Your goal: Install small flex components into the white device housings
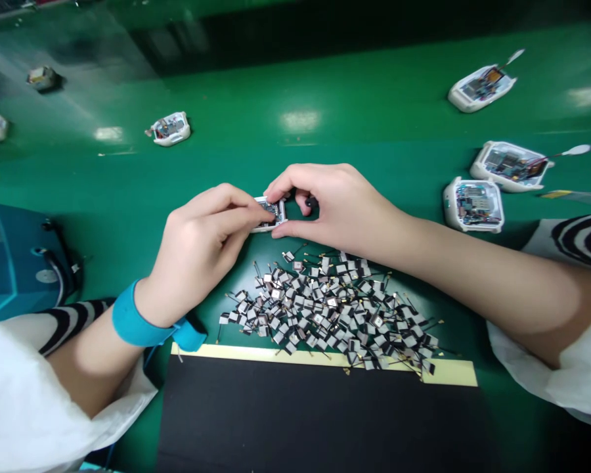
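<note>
Between my hands, on the green work surface, is a small white device housing (282, 211) with an exposed circuit board inside. My left hand (201, 236), wearing a blue wrist strap (140, 318), has its fingers closed together over the left part of the housing, the fingertips down on the board. What lies under them is hidden. My right hand (329, 200) grips the housing's right end between thumb and index finger. A small black object (312, 203) shows by its curled fingers; its kind cannot be made out. Just in front lies a heap of small square antennas with black leads (320, 309).
Open white housings with boards stand at the right (474, 205) and back left (171, 129). Two more have thin wires ending in white tips. A blue box-shaped machine (20, 256) stands at the left. A black mat (315, 420) with a pale yellow edge lies in front.
</note>
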The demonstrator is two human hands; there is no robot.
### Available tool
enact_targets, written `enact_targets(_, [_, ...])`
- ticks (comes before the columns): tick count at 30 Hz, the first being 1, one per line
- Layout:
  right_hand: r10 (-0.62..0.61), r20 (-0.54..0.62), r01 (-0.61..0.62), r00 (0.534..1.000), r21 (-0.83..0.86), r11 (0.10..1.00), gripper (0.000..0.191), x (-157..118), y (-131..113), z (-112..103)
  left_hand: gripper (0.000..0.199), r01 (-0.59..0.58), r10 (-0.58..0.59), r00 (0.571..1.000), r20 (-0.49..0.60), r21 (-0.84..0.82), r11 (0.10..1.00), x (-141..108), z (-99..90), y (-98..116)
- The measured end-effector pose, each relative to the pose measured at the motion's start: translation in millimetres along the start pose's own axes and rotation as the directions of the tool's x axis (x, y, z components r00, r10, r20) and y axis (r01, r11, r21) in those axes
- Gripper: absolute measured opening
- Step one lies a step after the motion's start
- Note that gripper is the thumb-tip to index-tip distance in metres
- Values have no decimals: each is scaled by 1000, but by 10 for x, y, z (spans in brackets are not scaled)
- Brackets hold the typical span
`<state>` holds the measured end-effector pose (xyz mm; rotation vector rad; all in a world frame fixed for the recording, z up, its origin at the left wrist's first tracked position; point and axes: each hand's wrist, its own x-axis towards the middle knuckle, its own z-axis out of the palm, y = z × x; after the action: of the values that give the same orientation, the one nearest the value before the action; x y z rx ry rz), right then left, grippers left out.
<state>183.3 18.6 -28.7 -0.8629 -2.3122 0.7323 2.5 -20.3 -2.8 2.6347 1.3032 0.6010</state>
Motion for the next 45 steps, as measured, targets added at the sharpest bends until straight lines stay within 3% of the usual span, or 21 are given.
enact_targets(3, [-18,-12,18,1000,15,1000,26,-4,13,12,15,3,-3,998,-63,-14,1000,-7,13,-10])
enact_targets(14, [-47,-26,48,999,29,998,24,-10,24,21,18,-101,109,994,-27,205,973,-30,21,-11])
enact_targets(45, [11,11,-10,1000,-45,999,25,-2,-21,-8,19,-37,41,999,-19,190,981,-26,37,20])
